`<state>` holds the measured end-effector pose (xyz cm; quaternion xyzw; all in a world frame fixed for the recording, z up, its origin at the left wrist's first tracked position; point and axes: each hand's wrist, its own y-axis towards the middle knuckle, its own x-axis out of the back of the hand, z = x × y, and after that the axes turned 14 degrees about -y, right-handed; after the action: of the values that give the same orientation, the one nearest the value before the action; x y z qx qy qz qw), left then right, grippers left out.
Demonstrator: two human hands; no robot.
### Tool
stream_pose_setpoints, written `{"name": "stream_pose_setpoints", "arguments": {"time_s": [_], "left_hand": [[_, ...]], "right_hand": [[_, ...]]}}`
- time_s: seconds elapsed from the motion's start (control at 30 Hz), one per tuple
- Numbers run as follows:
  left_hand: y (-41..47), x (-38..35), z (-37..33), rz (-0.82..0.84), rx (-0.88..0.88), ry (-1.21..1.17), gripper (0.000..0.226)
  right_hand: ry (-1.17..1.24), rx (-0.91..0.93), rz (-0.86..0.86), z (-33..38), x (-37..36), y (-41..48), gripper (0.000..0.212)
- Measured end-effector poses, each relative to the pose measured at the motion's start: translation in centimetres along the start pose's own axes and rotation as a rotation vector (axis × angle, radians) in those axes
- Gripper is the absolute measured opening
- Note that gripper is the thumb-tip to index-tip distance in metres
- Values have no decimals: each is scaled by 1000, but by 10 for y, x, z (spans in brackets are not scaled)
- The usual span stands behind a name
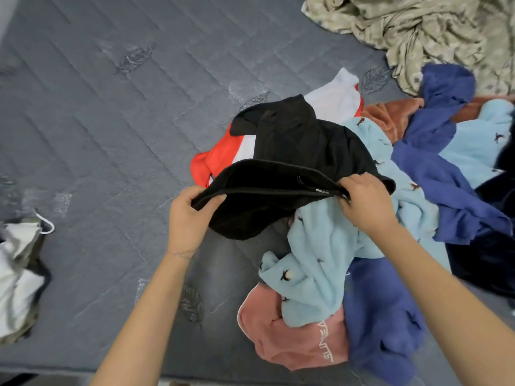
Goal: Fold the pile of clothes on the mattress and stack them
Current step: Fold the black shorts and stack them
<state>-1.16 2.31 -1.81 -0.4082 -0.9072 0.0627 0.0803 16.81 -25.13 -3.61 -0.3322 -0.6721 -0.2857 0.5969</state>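
1 limp blk garment (292, 146), straight hem (278, 192)

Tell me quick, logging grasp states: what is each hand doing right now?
Left hand: closed, gripping the waistband of the black garment.
Right hand: closed, pinching the same waistband at its other end.

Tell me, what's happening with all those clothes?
A person is gripping a black garment by its edge, left hand at one end and right hand at the other. The rest of it lies on a jumbled pile of clothes on the grey mattress. The pile is not yet folded.
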Motion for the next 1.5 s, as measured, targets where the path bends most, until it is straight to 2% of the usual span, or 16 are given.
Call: {"name": "stream_pose_setpoints", "arguments": {"time_s": [0.07, 0.2, 0.33, 0.5, 0.57, 0.63, 0.83, 1.0, 1.13, 1.5], "left_hand": [[5, 30, -17, -26, -10, -30, 28], [17, 108, -52, -50, -26, -64, 19], [27, 190, -103, -65, -39, -26, 25], [35, 266, -176, -9, -60, -29, 19], [40, 286, -199, -4, -82, -25, 38], [44, 301, -218, 19, -116, 27, 52], [44, 325, -261, 80, -140, 127, 57], [28, 332, -282, 78, -109, 141, 45], [17, 341, -297, 65, -122, 169, 47], [4, 358, -323, 21, -165, 342, 39]], "right_hand": [[14, -44, 2, 33, 21, -5, 17], [59, -138, -23, 107, 71, -8, 13], [153, -256, -90, 180, 136, -11, 11], [241, -365, -117, 246, 218, -14, 21], [216, -368, -95, 261, 248, -10, 23], [179, -367, -62, 268, 275, -6, 23], [181, -328, 28, 269, 335, -4, 27], [369, -363, 92, 269, 363, -5, 32], [462, -322, 120, 264, 382, -7, 36], [329, -98, 252, 265, 417, -11, 63]]}}
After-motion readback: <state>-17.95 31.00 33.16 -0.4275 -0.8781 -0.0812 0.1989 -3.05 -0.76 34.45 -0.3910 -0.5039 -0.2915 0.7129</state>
